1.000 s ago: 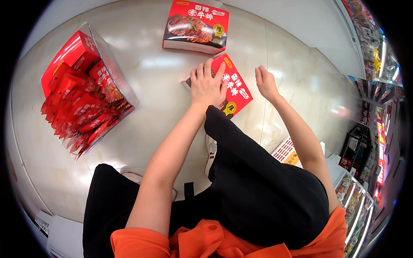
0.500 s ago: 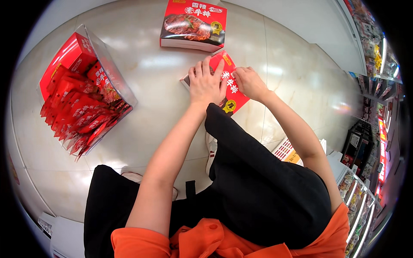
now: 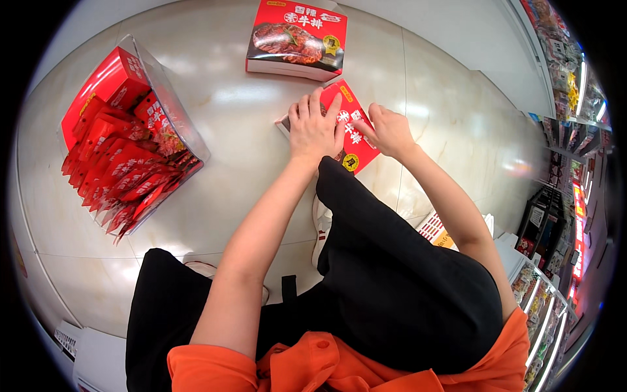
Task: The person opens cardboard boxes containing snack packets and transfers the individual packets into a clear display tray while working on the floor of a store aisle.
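A flat red food carton [image 3: 354, 104] with dark printed food pictures lies on the floor in front of my knee. My left hand [image 3: 315, 134] is spread over its left part, fingers pointing away from me. At the carton's right edge is my right hand [image 3: 390, 132], fingers curled and thumb pointing in over the carton. A gap shows between thumb and forefinger, with nothing visible between them. Whether the thumb touches the carton, I cannot tell. Just beyond, a second, thicker red carton [image 3: 297, 42] of similar print lies face up.
On the left, a clear plastic bin [image 3: 171, 85] holds several red pouches [image 3: 124, 170] and a red carton [image 3: 117, 81], some pouches spilling over its near side. White cabinets [image 3: 470, 39] stand along the far side. Lit shelves [image 3: 539, 294] with packaged goods line the right.
My right hand has drawn back slightly from the carton's right edge, its thumb and fingers coming apart. My left hand stays on the carton.
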Demonstrator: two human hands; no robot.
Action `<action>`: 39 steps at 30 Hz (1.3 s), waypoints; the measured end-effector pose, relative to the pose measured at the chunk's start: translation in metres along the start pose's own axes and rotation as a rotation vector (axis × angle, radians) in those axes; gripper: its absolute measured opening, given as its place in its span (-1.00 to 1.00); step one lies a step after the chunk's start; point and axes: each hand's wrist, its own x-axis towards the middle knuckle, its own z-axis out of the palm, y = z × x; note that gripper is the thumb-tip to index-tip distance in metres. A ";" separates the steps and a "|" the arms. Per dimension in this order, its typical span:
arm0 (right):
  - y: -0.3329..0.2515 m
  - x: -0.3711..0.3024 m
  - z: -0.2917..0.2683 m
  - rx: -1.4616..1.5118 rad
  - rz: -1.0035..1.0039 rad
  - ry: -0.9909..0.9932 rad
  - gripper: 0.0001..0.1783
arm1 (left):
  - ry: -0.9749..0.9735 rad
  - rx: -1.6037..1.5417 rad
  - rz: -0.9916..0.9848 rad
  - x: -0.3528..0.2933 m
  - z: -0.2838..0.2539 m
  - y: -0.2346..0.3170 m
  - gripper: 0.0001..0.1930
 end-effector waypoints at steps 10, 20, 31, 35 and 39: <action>0.006 0.008 0.007 -0.320 -0.263 0.031 -0.62 | -0.009 0.010 0.003 0.000 0.000 0.001 -0.46; 0.000 0.010 0.012 -0.239 -0.216 0.060 -0.75 | -0.014 0.002 0.005 0.001 -0.001 0.001 -0.46; 0.003 0.008 0.003 0.372 -0.161 -0.066 -0.84 | 0.029 -0.065 0.046 -0.001 -0.004 -0.003 -0.47; -0.017 -0.012 -0.024 0.506 -0.125 -0.151 -0.82 | 0.090 -0.247 0.146 -0.015 -0.018 -0.019 -0.44; -0.053 -0.027 -0.049 0.740 -0.070 -0.164 -0.83 | 0.166 -0.422 0.191 -0.036 -0.027 -0.049 -0.41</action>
